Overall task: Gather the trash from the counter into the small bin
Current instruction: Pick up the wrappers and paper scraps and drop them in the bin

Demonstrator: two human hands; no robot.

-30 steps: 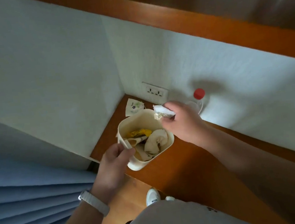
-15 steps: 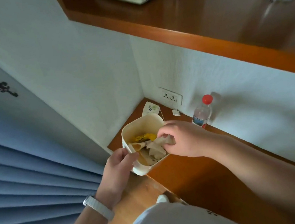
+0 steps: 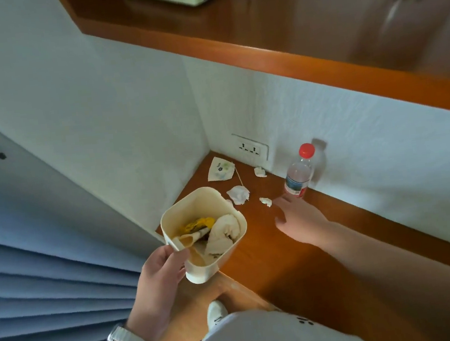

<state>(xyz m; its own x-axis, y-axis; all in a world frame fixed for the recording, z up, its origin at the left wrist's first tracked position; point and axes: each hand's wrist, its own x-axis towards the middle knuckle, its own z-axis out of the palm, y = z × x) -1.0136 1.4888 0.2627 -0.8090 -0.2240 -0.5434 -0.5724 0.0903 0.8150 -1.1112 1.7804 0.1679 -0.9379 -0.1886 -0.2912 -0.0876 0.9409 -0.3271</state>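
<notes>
My left hand [image 3: 161, 273] grips the near rim of the small cream bin [image 3: 216, 199], which holds crumpled tissue, a paper cup and something yellow. The bin hangs tilted at the counter's near corner. My right hand [image 3: 298, 218] is open and empty, palm down over the wooden counter [image 3: 313, 266], fingers stretched toward a small paper scrap [image 3: 265, 201]. A larger crumpled tissue [image 3: 238, 194] lies beside the bin. Another scrap [image 3: 260, 171] and a flat printed wrapper [image 3: 220, 169] with a thin stick [image 3: 238, 176] lie in the corner.
A water bottle [image 3: 298, 173] with a red cap stands against the white wall, just beyond my right fingertips. A wall socket [image 3: 249, 147] sits above the corner. A wooden shelf [image 3: 273, 38] overhangs the counter. Blue curtains [image 3: 34, 276] hang at left.
My right hand dropped the tissue into the bin, came out empty and moved right over the counter toward the scraps. The bin stays in my left hand.
</notes>
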